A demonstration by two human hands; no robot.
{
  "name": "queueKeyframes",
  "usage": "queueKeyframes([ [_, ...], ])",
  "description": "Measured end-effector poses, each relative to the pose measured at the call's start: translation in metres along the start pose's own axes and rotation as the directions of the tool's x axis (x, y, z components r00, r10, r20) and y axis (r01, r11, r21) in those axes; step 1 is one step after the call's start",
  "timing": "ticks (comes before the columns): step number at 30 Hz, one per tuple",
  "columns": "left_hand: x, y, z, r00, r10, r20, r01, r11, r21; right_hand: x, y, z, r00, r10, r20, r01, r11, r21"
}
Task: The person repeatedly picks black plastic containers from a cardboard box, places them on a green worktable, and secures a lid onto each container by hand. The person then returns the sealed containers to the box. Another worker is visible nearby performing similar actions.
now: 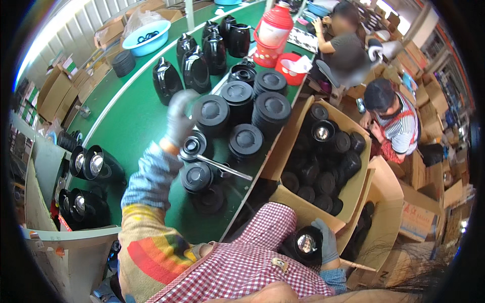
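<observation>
My left hand, in a grey glove, is raised over the green table beside stacks of black round discs; its fingers are smeared by motion. Below it, a metal rod reaches right from a black ring-shaped piece that sits among the stacks. Low at my right side, my right hand, also gloved, is closed round the side of a black jug body. The jug body's open end faces up, showing a shiny silvery inside.
Several glossy black jugs stand farther back, near a red-and-white jug and a red basin. An open cardboard box full of black parts stands right of the table. More jug bodies lie at left. Other people sit beyond.
</observation>
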State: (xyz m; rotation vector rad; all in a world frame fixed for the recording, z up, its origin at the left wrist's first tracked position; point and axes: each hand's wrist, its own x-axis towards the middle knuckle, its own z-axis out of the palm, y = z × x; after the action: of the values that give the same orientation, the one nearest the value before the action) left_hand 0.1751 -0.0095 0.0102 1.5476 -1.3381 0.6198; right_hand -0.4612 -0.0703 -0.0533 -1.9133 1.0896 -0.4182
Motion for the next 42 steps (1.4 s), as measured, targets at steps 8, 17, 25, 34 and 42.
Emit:
queueKeyframes([
  [8,-0.078,0.100,0.077,0.601,-0.196,0.775,-0.068,0.953,0.294,-0.005,-0.026,-0.005,0.998,0.025,0.065,-0.044,0.952,0.302],
  [17,-0.030,0.186,0.038,0.853,-0.016,0.521,0.096,0.987,-0.126,-0.036,-0.010,-0.060,0.941,-0.215,-0.261,0.258,0.956,0.140],
  [25,-0.043,0.397,0.045,0.447,0.447,0.775,0.740,0.302,-0.601,0.002,-0.077,-0.092,0.872,-0.479,0.099,0.325,0.718,0.616],
  [34,-0.139,0.408,0.099,0.550,0.418,0.723,0.720,0.201,-0.664,-0.045,-0.015,-0.044,0.952,-0.270,-0.144,0.294,0.680,0.672],
  [42,-0.161,0.403,0.107,0.685,0.493,0.537,0.343,0.432,-0.834,-0.043,-0.008,-0.036,0.765,-0.608,-0.210,0.641,0.752,0.157],
])
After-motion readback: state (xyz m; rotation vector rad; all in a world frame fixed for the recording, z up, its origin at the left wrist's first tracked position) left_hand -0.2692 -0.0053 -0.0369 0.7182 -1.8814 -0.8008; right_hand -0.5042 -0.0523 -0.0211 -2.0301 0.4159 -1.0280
